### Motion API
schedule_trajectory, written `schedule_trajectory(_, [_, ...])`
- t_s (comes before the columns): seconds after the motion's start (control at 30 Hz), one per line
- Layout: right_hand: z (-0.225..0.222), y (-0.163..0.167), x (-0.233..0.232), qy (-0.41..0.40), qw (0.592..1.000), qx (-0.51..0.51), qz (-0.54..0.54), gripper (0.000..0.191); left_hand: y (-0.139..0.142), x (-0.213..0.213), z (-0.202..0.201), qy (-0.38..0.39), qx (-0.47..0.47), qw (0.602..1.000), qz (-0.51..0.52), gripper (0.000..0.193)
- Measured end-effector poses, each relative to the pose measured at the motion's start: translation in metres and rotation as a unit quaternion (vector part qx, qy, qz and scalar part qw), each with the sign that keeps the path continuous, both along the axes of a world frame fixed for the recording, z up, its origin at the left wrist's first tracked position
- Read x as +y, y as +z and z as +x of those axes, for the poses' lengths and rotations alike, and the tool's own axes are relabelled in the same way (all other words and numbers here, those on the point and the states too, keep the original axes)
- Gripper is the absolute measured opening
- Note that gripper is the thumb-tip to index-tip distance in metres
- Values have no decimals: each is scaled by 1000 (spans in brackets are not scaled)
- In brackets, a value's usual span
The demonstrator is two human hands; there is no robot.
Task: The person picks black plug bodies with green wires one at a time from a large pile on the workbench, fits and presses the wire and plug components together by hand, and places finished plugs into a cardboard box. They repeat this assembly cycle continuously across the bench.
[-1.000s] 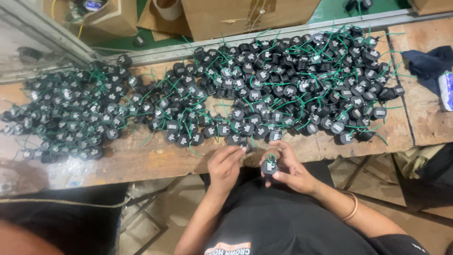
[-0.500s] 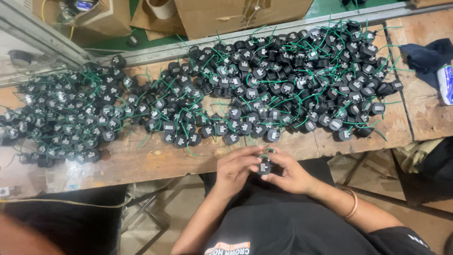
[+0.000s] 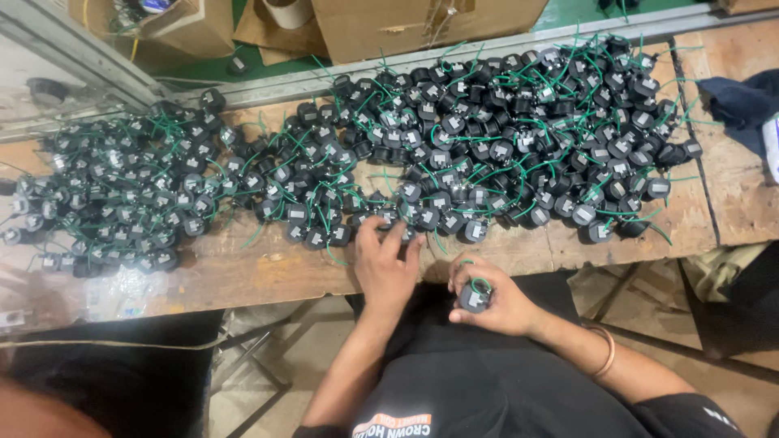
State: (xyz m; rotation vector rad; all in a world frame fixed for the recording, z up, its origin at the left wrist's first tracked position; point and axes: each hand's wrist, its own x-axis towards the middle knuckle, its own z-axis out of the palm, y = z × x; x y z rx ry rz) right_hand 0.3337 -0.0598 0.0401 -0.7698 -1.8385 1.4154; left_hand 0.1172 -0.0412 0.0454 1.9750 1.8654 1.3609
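your right hand point(image 3: 499, 300) grips a round black part point(image 3: 474, 297), flat face up, green wire toward 12 o'clock; your left hand point(image 3: 387, 264), fingers spread, touches the pile point(image 3: 454, 130).

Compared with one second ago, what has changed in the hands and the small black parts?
The left hand let go of the small black part and moved forward to the pile of black parts with green wires on the wooden bench, its fingers now at the pile's near edge. The right hand kept the part and stayed near the body. The pile looks unchanged.
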Motion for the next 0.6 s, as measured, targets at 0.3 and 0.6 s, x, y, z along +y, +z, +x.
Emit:
schedule_trajectory(0.3, [3,-7,-1,-37,994,86,-50,37,-16,-11,-14,-84,-191,971,114,28])
schedule_trajectory(0.6, [-2,-15,-1,-27,996,-36,80,45,-1,-21,11,-307,-154,932,118,34])
